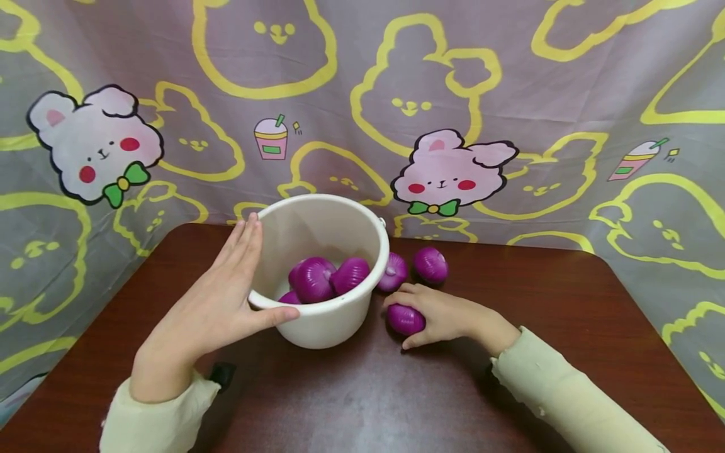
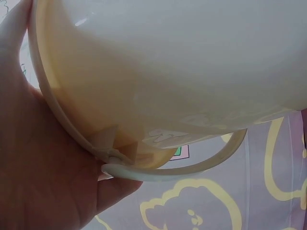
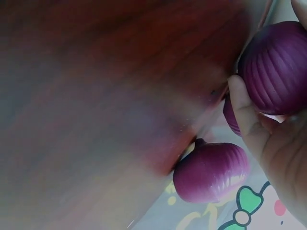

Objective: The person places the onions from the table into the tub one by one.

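A white bucket (image 1: 334, 324) stands on the table with several purple onions (image 1: 314, 280) inside. My left hand (image 1: 218, 296) lies against its left side, fingers straight along the rim and thumb stretched over the front edge. In the left wrist view that hand (image 2: 43, 158) touches the rim beside the bucket handle (image 2: 187, 171). Just right of the bucket, my right hand (image 1: 438, 311) grips a purple onion (image 1: 405, 319) with fingers and thumb around it. The right wrist view shows this onion (image 3: 278, 69) close up. Behind the hand lie two more, a nearer onion (image 1: 394, 272) and a farther onion (image 1: 431, 265).
The dark brown table (image 1: 544, 296) extends to both sides of the bucket. A grey-pink patterned curtain (image 1: 340, 75) hangs behind its back edge. A small black object (image 1: 223, 375) shows by the left sleeve.
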A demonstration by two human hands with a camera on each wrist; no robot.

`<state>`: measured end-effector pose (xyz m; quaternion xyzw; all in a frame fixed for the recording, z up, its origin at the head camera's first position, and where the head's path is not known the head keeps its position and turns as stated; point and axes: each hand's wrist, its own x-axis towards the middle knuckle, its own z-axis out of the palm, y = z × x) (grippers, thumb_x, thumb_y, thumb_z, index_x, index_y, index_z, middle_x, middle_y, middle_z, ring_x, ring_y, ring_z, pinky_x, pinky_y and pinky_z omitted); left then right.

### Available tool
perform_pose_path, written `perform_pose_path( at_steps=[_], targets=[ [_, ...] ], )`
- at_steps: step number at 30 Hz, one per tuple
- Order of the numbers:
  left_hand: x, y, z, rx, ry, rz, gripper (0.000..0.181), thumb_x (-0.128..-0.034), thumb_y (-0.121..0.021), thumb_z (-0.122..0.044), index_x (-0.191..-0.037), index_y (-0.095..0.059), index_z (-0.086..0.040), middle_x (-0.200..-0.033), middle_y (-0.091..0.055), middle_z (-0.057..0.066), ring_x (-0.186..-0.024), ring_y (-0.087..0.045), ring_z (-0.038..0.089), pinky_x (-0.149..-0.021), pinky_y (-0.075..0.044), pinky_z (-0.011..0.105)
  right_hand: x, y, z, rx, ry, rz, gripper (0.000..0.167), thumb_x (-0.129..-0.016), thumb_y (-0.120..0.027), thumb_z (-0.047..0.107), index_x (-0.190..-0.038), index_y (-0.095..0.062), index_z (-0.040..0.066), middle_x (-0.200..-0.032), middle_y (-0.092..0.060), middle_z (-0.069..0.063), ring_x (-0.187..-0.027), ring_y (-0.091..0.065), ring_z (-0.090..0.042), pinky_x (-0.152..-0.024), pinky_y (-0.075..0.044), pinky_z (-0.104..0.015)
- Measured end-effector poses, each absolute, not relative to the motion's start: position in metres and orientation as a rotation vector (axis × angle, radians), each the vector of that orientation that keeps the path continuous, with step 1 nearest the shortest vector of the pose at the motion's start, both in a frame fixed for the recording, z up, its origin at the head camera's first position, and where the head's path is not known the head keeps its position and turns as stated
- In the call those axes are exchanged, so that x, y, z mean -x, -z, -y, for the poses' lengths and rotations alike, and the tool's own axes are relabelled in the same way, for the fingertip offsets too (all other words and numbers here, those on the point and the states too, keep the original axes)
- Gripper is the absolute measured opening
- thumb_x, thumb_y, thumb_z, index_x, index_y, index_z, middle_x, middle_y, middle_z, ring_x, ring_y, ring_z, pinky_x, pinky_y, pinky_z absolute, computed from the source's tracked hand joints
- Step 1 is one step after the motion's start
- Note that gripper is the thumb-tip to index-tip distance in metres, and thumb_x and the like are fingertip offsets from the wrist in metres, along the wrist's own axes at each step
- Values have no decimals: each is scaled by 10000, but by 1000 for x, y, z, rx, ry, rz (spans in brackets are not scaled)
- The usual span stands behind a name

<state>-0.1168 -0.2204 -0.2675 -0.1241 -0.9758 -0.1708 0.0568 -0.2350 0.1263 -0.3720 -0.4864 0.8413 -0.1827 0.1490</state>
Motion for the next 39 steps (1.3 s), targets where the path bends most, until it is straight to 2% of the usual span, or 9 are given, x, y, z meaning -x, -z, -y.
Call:
perform_pose_path(
  at_steps=[17, 26, 33, 39],
  targets=[
    [118, 268, 219, 354, 520, 2976, 1260, -781, -684, -704, -1584, 6, -21, -1673, 96, 75, -1560, 90, 287, -1232, -180, 541, 239, 364, -126, 1262, 641, -2333, 633, -779, -836, 377, -1329, -565, 223, -1248, -567, 35, -1152, -558, -157, -976, -517, -395],
    [118, 268, 219, 350, 521, 2988, 1254, -787, -678, -702, -1583, 9, -19, -1671, 109, 65, -1558, 108, 280, -1233, -173, 546, 244, 366, -133, 1280, 806, -2318, 651, -787, -832, 392, -1333, -559, 166, -1298, -590, -10, -1195, -554, -204, -994, -519, -395],
    [118, 268, 218, 365, 502, 2983, 1246, -794, -676, -695, -1581, 11, -16, -1671, 106, 73, -1558, 104, 286, -1237, -169, 534, 246, 361, -135, 1272, 895, -2330, 663, -789, -831, 388, -1351, -549, 179, -1329, -574, -11, -1228, -538, -206, -1008, -514, -398],
    [117, 268, 219, 365, 514, 2983, 1241, -797, -679, -688, -1581, 16, -22, -1672, 97, 76, -1558, 102, 287, -1244, -153, 524, 248, 355, -133, 1151, 1007, -2319, 678, -778, -844, 357, -1366, -538, 214, -1356, -558, 9, -1255, -525, -217, -1003, -522, -410]
  ],
)
